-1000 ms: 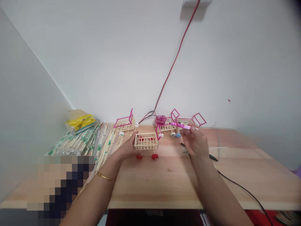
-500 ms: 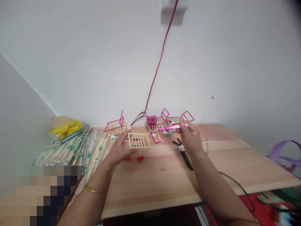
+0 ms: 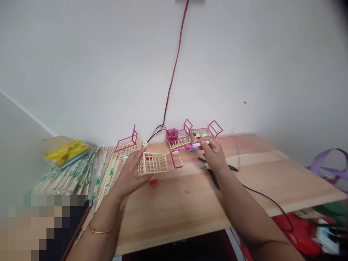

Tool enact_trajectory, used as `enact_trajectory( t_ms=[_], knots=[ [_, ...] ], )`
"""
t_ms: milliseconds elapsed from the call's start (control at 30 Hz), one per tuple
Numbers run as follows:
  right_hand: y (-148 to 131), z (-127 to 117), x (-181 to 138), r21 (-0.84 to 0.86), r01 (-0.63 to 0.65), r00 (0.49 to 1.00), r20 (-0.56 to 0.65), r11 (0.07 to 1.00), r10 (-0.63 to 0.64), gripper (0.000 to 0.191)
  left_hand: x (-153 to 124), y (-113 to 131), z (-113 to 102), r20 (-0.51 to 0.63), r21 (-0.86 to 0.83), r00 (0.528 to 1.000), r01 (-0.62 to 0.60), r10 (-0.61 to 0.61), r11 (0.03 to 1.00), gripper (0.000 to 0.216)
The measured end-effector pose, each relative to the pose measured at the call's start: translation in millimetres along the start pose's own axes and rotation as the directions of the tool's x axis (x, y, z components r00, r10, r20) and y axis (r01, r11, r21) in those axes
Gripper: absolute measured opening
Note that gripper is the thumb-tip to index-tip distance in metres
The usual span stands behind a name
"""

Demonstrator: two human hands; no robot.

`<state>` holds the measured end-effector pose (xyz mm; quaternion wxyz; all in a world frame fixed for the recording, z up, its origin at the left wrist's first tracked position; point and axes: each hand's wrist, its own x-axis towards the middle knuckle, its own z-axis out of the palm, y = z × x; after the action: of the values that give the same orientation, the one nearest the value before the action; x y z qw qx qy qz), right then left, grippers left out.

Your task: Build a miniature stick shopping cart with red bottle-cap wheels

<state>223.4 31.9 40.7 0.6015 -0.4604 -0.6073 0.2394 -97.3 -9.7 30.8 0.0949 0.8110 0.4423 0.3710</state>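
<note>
My left hand (image 3: 127, 179) is closed round the basket end of a small stick-built shopping cart (image 3: 156, 162), held above the tabletop. The basket is bare pale wood; the handle frame (image 3: 178, 167) at its right end is pink. One red wheel (image 3: 153, 181) shows underneath. Between the thumb and fingers of my right hand (image 3: 214, 156) is a slim paintbrush (image 3: 200, 144), its pink-coated tip at the handle frame's upper edge. Behind stands a tub of pink paint (image 3: 172, 135). Pliers (image 3: 213, 175) lie partly hidden below my right forearm.
Pink-trimmed carts stand along the wall: one cart (image 3: 127, 145) at left, others right of centre. Bundles of wrapped sticks (image 3: 73, 174) and a yellow packet (image 3: 67, 153) lie at left. A red-black cable (image 3: 174, 69) runs down the wall. The wooden table (image 3: 174, 217) extends right.
The handle frame shows more pink than before. My left hand has tilted the cart slightly, and the brush tip now meets the frame's upper edge. The whole view has shifted a little.
</note>
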Motion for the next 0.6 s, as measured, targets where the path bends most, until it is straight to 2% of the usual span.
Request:
enact_trajectory(
  t_ms=[133,600],
  knots=[
    [0.7,-0.4,-0.3,-0.012,0.027,0.999,0.029,1.000,-0.027,0.024,-0.6,1.0,-0.5,-0.008,0.028,0.999,-0.054,0.054,0.998,0.080],
    [1.8,-10.9,-5.2,-0.044,0.046,0.993,0.108,0.998,-0.041,0.023,0.8,2.7,-1.9,-0.092,0.052,0.993,-0.074,0.078,0.996,0.075]
  ],
)
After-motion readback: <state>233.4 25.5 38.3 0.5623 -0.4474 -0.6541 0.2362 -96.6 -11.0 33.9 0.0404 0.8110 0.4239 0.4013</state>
